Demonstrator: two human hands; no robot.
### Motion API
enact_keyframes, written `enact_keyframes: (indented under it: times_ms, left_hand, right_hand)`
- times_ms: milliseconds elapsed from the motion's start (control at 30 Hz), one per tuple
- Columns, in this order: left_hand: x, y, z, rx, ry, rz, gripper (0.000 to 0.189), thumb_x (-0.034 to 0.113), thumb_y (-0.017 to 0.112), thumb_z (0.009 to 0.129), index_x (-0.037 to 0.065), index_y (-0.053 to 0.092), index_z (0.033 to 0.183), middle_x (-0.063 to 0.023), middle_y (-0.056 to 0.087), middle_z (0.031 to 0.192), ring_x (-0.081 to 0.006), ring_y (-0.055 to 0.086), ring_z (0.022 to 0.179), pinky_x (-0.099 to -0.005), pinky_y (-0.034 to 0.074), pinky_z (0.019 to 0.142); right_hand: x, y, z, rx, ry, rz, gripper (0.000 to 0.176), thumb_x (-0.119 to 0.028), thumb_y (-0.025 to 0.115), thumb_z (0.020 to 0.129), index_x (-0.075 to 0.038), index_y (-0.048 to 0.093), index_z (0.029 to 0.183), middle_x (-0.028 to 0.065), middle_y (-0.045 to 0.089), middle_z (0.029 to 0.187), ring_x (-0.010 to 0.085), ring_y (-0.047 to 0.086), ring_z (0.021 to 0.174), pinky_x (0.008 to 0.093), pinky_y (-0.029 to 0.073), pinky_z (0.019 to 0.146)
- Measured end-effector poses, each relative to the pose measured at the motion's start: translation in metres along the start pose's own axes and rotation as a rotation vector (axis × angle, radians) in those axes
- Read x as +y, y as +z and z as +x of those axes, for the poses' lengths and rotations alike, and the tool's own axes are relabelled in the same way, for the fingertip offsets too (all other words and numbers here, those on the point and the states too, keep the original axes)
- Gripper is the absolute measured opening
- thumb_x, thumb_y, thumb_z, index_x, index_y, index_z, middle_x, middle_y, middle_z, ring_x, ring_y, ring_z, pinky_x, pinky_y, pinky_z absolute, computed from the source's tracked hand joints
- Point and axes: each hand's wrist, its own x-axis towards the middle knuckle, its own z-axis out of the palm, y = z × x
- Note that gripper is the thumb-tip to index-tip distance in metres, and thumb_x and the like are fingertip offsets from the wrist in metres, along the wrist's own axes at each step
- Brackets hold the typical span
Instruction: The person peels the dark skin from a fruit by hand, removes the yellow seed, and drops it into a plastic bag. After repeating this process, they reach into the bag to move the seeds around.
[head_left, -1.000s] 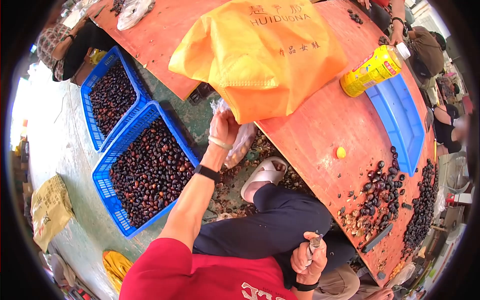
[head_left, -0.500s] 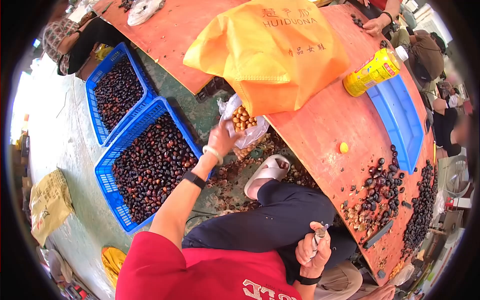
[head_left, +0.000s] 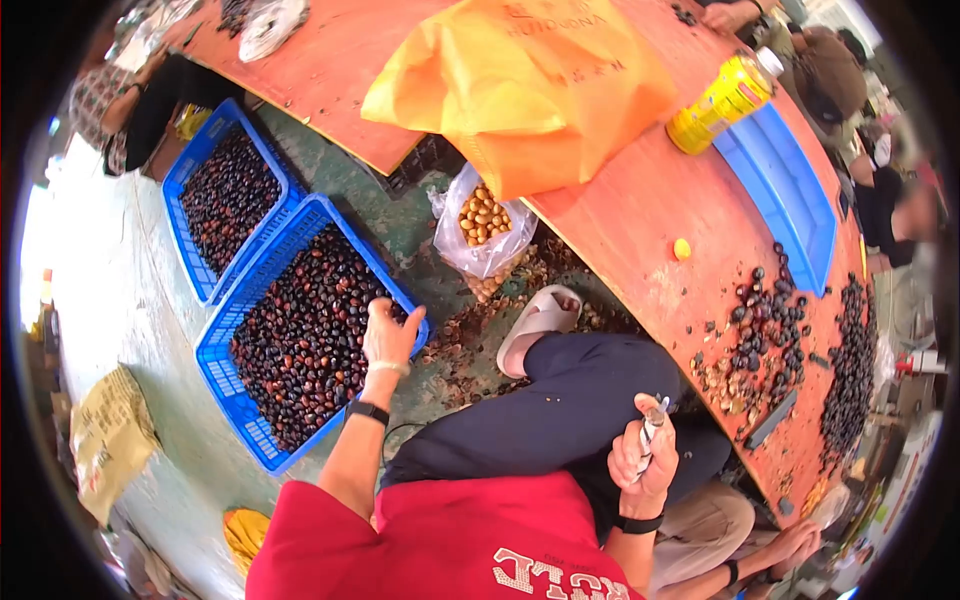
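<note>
My left hand (head_left: 388, 338) is over the right rim of the nearer blue basket (head_left: 213, 352), its thumb spread away from the fingers and nothing visible in it. Dark brown nuts (head_left: 300, 335) fill that basket. My right hand (head_left: 640, 460), above my thigh, is closed around a small hand tool (head_left: 648, 440) with a pale, wrapped-looking handle and a short metal tip. Beyond my left hand, a clear plastic bag (head_left: 470, 255) of peeled, yellowish nuts (head_left: 484, 216) stands on the floor by the table edge.
A second blue basket (head_left: 188, 232) of dark nuts adjoins the first. The orange table (head_left: 625, 270) carries an orange bag (head_left: 520, 100), a yellow bottle (head_left: 722, 103), a blue tray (head_left: 785, 190), one yellow nut (head_left: 682, 249), dark nuts (head_left: 765, 320) and shells. Other people sit around.
My left hand has moved from the plastic bag of peeled nuts back to the nearer basket's rim. My right hand keeps its hold on the tool. The view has shifted slightly.
</note>
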Motion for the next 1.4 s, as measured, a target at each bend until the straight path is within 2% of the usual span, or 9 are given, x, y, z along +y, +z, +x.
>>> enact_keyframes:
  times_ms: [133,267,367,500,867,1200,1267,1300,1400]
  left_hand:
    - [-0.054,-0.015,-0.052,-0.309,0.128,0.4,0.043,0.037,0.073,0.068,0.007,0.057,0.095,-0.0157,0.058,0.085,-0.0329,0.059,0.084,-0.0433,0.046,0.071]
    - [-0.086,-0.004,-0.043,-0.325,0.177,0.54,0.033,0.033,0.071,0.07,0.008,0.062,0.089,-0.0131,0.057,0.082,-0.0299,0.06,0.081,-0.0421,0.046,0.07]
    - [-0.085,0.006,-0.02,-0.539,0.469,0.812,0.02,0.026,0.068,0.07,0.01,0.065,0.081,-0.0085,0.059,0.082,-0.0279,0.062,0.074,-0.0402,0.047,0.067]
    - [-0.074,-0.004,-0.012,-0.644,0.469,0.818,0.02,0.028,0.067,0.071,0.009,0.065,0.079,-0.0082,0.059,0.082,-0.0281,0.062,0.075,-0.04,0.048,0.068]
    - [-0.06,-0.007,-0.004,-0.62,0.416,0.8,0.028,0.032,0.066,0.073,0.005,0.066,0.077,-0.0133,0.06,0.081,-0.0294,0.063,0.072,-0.039,0.051,0.061]
    - [-0.008,0.045,0.059,-0.538,0.244,0.66,0.029,0.035,0.064,0.075,0.006,0.068,0.078,-0.0117,0.065,0.084,-0.0278,0.065,0.078,-0.0372,0.052,0.066]
    - [0.001,0.063,0.072,-0.524,0.221,0.63,0.03,0.035,0.064,0.075,0.009,0.067,0.088,-0.0109,0.065,0.086,-0.0275,0.065,0.08,-0.0372,0.052,0.067]
    - [0.004,0.073,0.077,-0.512,0.176,0.603,0.04,0.037,0.065,0.074,0.012,0.062,0.105,-0.0113,0.065,0.091,-0.0282,0.065,0.083,-0.0378,0.052,0.069]
    - [0.01,0.065,0.075,-0.514,0.175,0.539,0.055,0.047,0.068,0.071,0.012,0.058,0.112,-0.012,0.062,0.101,-0.0319,0.063,0.089,-0.0394,0.051,0.075]
  right_hand:
    - [-0.001,0.002,-0.001,0.004,-0.002,-0.023,0.049,-0.022,0.059,0.086,0.005,0.043,0.124,0.0075,0.047,0.054,0.0101,0.039,0.036,0.0217,0.031,0.029]
    - [-0.001,0.003,-0.001,0.014,0.004,-0.04,0.049,-0.023,0.06,0.085,0.005,0.044,0.122,0.0071,0.047,0.054,0.0095,0.038,0.036,0.0217,0.031,0.029]
    - [-0.002,0.001,0.0,-0.004,0.013,-0.026,0.049,-0.023,0.06,0.085,0.005,0.044,0.122,0.0075,0.048,0.054,0.0099,0.039,0.036,0.0217,0.031,0.029]
    - [-0.001,-0.002,0.0,-0.014,0.022,-0.001,0.049,-0.022,0.06,0.085,0.005,0.044,0.122,0.0082,0.048,0.054,0.0105,0.039,0.036,0.0219,0.032,0.029]
    - [0.001,-0.008,0.0,-0.023,0.009,0.025,0.047,-0.022,0.053,0.089,0.006,0.039,0.124,0.01,0.045,0.054,0.0142,0.038,0.035,0.0234,0.032,0.027]
    - [-0.002,-0.013,0.0,-0.048,0.019,0.0,0.048,-0.027,0.045,0.093,0.006,0.032,0.125,0.0101,0.044,0.055,0.0146,0.037,0.035,0.0244,0.032,0.026]
    - [-0.003,-0.011,0.002,-0.04,0.023,0.008,0.048,-0.027,0.046,0.093,0.006,0.032,0.125,0.0099,0.044,0.054,0.0146,0.037,0.035,0.0243,0.032,0.026]
    - [-0.004,-0.01,0.001,-0.016,0.02,-0.005,0.048,-0.027,0.047,0.093,0.006,0.032,0.125,0.01,0.044,0.054,0.0146,0.037,0.034,0.0243,0.032,0.026]
    - [-0.005,-0.009,0.0,0.007,0.031,-0.012,0.051,-0.028,0.048,0.092,0.006,0.031,0.127,0.0105,0.044,0.054,0.0151,0.038,0.034,0.0239,0.033,0.026]
